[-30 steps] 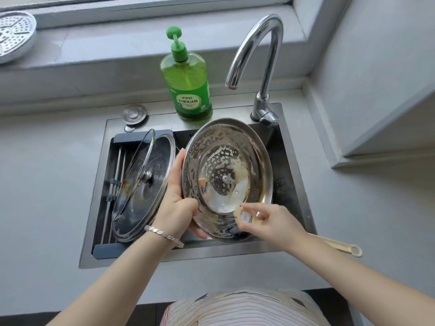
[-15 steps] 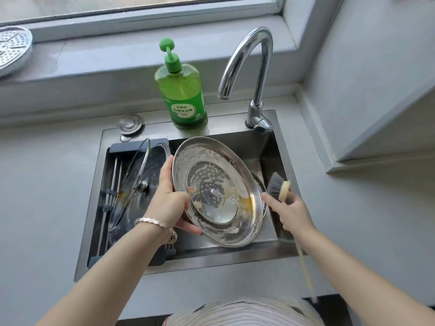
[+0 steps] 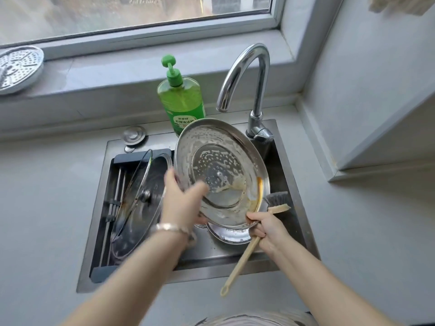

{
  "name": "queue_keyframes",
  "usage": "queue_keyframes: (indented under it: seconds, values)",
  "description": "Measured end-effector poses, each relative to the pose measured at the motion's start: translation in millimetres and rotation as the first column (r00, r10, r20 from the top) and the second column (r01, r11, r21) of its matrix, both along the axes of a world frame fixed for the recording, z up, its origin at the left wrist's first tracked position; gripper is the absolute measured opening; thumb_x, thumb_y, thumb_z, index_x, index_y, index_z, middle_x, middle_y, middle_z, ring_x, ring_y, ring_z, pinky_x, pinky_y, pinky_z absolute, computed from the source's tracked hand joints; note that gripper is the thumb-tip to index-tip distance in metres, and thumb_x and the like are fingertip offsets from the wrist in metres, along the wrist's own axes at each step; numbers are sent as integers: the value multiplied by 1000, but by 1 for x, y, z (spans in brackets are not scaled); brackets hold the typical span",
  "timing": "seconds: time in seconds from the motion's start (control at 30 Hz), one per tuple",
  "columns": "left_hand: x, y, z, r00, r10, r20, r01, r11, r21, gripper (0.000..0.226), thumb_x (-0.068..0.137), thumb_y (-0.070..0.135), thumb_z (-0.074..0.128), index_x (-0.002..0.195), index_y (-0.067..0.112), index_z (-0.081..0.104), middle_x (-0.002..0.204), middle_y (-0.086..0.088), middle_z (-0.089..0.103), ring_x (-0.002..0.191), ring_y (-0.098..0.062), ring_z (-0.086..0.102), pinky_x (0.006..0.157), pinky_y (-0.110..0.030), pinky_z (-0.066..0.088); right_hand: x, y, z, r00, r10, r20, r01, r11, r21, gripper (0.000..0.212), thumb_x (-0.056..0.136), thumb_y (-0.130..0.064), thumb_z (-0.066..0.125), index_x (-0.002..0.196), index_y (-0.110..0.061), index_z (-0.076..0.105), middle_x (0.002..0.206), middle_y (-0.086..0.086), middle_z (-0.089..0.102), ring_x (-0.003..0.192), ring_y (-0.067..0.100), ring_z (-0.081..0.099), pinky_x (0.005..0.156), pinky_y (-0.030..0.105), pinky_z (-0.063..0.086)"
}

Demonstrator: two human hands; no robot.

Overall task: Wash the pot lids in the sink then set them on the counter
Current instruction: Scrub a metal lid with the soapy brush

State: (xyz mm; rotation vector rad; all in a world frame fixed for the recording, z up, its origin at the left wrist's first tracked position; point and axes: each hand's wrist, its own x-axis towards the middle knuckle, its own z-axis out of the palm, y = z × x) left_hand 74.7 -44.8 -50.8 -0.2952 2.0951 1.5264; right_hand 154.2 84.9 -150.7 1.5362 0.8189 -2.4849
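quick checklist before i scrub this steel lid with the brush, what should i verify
1. Steel lid held tilted over the sink: ok.
2. Left hand firm on its left rim: cannot tell, blurred.
3. Right hand grips the brush handle: ok; its fingers also touch the lid's lower rim.
4. Suds on the lid's inside: ok; brown residue remains near the right rim.
5. Faucet running: not ok, no water visible.
6. Space underneath: not ok, a second lid lies below.
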Motion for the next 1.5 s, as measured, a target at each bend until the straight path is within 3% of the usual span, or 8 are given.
queue_keyframes:
  seconds: [0.27,0.4,0.57,0.77,1.13,1.23,1.4,1.5]
  values:
    - [31,-13,-42,828,284,483,-472,818,329,59,81,-23,31,131,9,34,117,-30,53,75,-41,66,48,-46,57,11,5,10,956,293,2,-274,891,363,18,84,-11,67,81,-8,50,53,-3,45,38,3,38,40,15,31]
    - [22,-32,-30,893,291,343,-398,867,300,76,78,-25,26,139,22,28,120,-22,52,75,-37,67,44,-39,55,18,34,36,826,498,264,-497,423,758,78,81,-40,68,143,-24,24,121,-5,52,110,12,55,89,25,38]
    - [30,-37,-11,956,218,198,-264,932,250,67,81,-22,32,131,22,35,110,-14,57,60,-26,68,41,-35,54,8,35,58,528,587,613,-587,-269,764,49,93,-52,39,139,-56,20,99,-8,56,100,15,58,70,27,38]
    - [33,-31,-7,976,190,105,-209,953,218,58,78,-22,34,115,22,40,96,-9,59,52,-23,66,36,-36,51,18,-26,64,456,803,385,-443,-170,880,45,89,-56,47,131,-62,31,99,-7,67,89,12,62,75,31,51]
    - [34,-36,2,988,98,121,-122,970,212,67,78,-23,34,120,29,37,98,-10,61,52,-28,66,32,-28,48,10,0,46,635,740,220,-488,165,857,36,79,-44,66,99,-70,50,65,-4,57,59,11,46,65,35,47]
    - [38,-31,1,990,63,130,-90,973,214,67,77,-23,34,114,32,40,101,-12,61,52,-28,66,32,-27,47,1,21,37,725,607,326,-510,154,846,34,81,-46,63,115,-52,58,50,-10,44,54,6,42,58,30,38]
    - [41,-30,-7,983,54,177,-92,973,210,57,72,-20,40,105,26,48,95,-15,63,48,-26,64,30,-24,44,14,-18,55,569,799,195,-478,129,869,45,82,-46,63,125,-51,50,70,-14,67,53,2,49,53,26,46]
    - [45,-31,-5,982,17,186,-60,972,225,57,52,-4,48,97,31,48,98,-18,61,45,-27,62,31,-25,45,-6,19,46,699,654,290,-500,157,852,34,84,-43,62,118,-47,55,48,-13,45,46,2,34,48,19,29]
